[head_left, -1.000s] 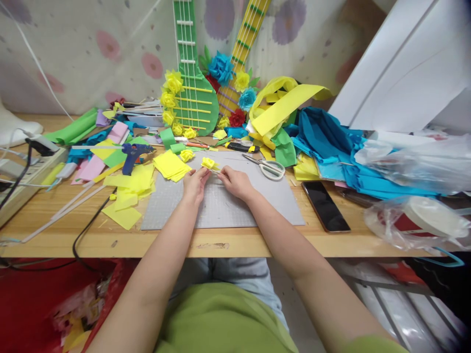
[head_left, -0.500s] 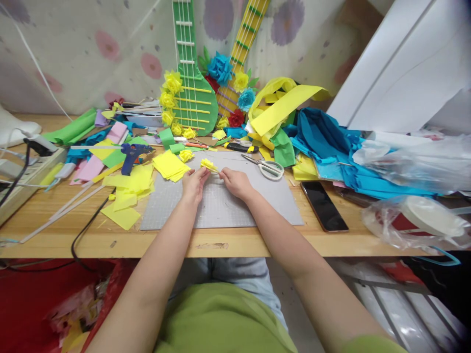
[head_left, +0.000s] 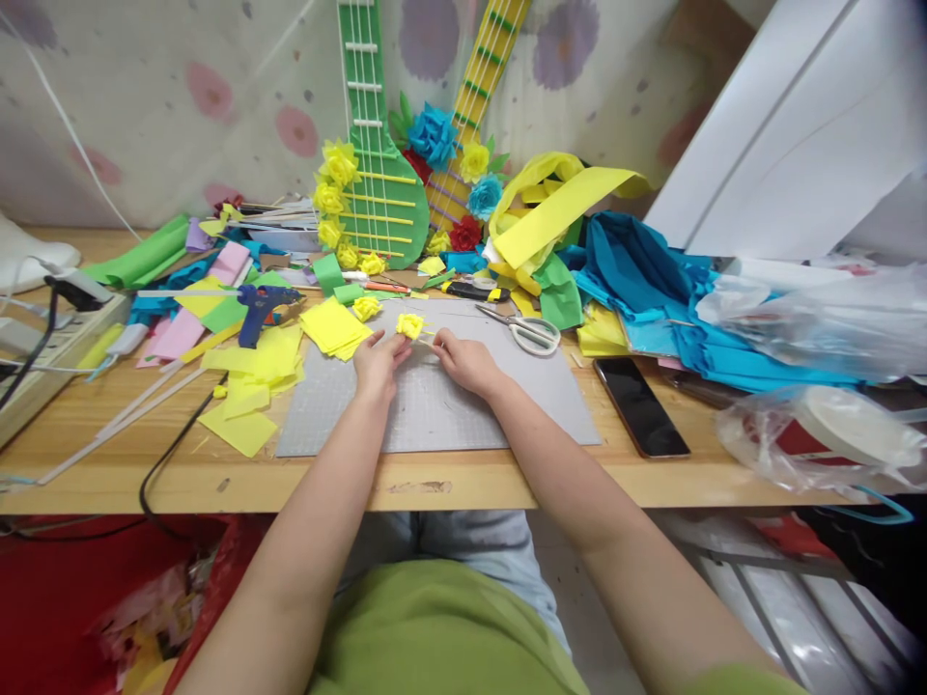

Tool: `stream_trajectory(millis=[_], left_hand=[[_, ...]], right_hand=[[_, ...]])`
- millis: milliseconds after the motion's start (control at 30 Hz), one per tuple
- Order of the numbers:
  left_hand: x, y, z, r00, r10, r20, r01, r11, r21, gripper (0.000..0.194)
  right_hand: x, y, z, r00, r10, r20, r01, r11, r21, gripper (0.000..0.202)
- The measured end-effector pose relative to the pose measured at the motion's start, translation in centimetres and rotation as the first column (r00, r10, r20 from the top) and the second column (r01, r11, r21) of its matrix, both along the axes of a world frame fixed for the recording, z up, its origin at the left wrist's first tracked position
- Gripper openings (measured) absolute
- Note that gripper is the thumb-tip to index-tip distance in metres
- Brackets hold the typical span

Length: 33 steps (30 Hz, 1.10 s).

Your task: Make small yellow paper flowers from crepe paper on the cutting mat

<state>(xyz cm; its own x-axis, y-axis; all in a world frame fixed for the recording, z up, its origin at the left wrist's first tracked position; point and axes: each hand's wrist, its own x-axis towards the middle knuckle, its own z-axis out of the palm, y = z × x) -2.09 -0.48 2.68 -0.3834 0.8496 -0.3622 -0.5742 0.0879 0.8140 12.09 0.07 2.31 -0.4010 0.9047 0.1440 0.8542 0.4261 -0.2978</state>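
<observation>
Centrally, the flower [head_left: 409, 326] sat between the two hands, over the far part of the mat [head_left: 463, 415]. The left hand [head_left: 377, 367] had a narrow grip on its near side; the right hand [head_left: 463, 359] appeared to pinch the thin stem [head_left: 428, 334], whose outer end was hidden.

Judged from this pose, the chief risk lay where stem met petals: a pull or twist by the right hand, stronger than the left could steady, might have worked the stem loose or torn the paper. Too firm a squeeze on the left could have flattened the petals. Whether glue secured the join could not be told.

Lesser hazards lay around. A second flower [head_left: 367, 308] rested just beside the stack [head_left: 335, 328], near the left hand, where a careless sweep could have crushed the one and scattered the other. Scissors [head_left: 531, 333] lay beyond the right hand, a possible snag on reaching forward. Farther left on the worktop [head_left: 290, 483], the glue gun [head_left: 257, 309] lay among scraps [head_left: 253, 362]; if hot, which was not visible, it could have marked them.
</observation>
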Motion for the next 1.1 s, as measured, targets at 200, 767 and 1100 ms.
stream_trajectory(millis=[200,767,1100], left_hand=[[-0.1,-0.1,0.2,0.999,-0.038,0.004,0.038,0.999,0.02,0.04],[0.2,0.7,-0.6,0.992,0.093,-0.08,-0.089,0.994,0.059,0.044],[0.3,0.2,-0.8,0.995,0.05,-0.084,-0.041,0.994,0.104,0.046]], right_hand=[[-0.1,0.1,0.1,1.0,0.008,-0.019,-0.009,1.0,-0.024,0.027],[-0.2,0.2,0.1,1.0,0.023,0.008,-0.023,0.999,-0.023,0.028],[-0.4,0.0,0.2,0.998,-0.022,0.056,0.024,0.999,-0.033,0.03]])
